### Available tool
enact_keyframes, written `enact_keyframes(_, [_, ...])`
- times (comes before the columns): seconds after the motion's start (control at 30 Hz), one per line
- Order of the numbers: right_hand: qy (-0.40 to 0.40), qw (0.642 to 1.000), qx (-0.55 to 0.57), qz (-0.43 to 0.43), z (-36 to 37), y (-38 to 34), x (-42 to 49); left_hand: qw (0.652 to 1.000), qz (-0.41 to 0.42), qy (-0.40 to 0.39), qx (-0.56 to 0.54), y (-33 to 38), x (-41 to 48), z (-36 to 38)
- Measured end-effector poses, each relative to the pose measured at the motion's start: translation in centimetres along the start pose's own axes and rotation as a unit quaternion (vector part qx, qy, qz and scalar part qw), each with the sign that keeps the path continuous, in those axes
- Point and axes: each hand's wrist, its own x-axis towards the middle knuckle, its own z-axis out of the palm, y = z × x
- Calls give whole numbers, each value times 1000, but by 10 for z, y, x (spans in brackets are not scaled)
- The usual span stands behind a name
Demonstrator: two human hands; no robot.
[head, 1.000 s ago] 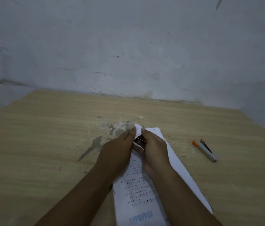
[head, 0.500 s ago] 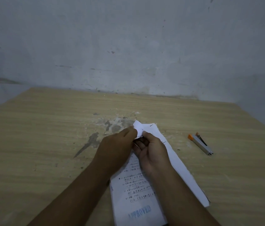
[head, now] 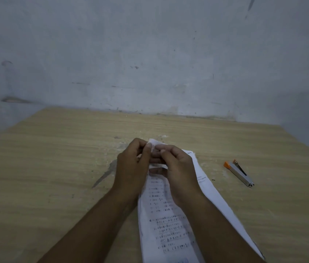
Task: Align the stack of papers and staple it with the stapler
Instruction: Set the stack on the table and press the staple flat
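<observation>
A stack of white printed papers lies on the wooden table in front of me and runs out of the bottom of the view. Its far corner is lifted and pinched by both hands. My left hand grips the corner from the left, my right hand from the right, thumbs meeting at the top. A small silver stapler with an orange end lies on the table to the right, apart from the papers and from both hands.
A grey plastered wall rises right behind the table's far edge. Pale scuffs and a dark stain mark the tabletop beside my left hand. The table's right edge slants near the stapler.
Both hands have raised the paper corner higher and closed more tightly over it. The view has tilted slightly; the stapler has stayed where it was.
</observation>
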Motion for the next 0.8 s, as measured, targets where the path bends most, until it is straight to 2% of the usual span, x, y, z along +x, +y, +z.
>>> enact_keyframes(0.1, [-1, 997, -65, -27, 1, 1, 3, 992, -107, 10, -72, 3, 3, -1])
enact_keyframes(0.33, [-7, 981, -182, -72, 2, 4, 7, 945, -266, -7, -190, 2, 8, -6])
enact_keyframes(0.47, [-7, 976, -204, -68, 0, 6, 10, 938, -284, -19, -197, -1, 8, -5])
enact_keyframes(0.7, [-3, 965, -260, -10, -26, 7, 24, 933, -313, -5, -178, -16, 8, -3])
enact_keyframes(0.8, [34, 926, -374, -29, -55, -1, 31, 940, -319, 14, -121, -23, 6, 1])
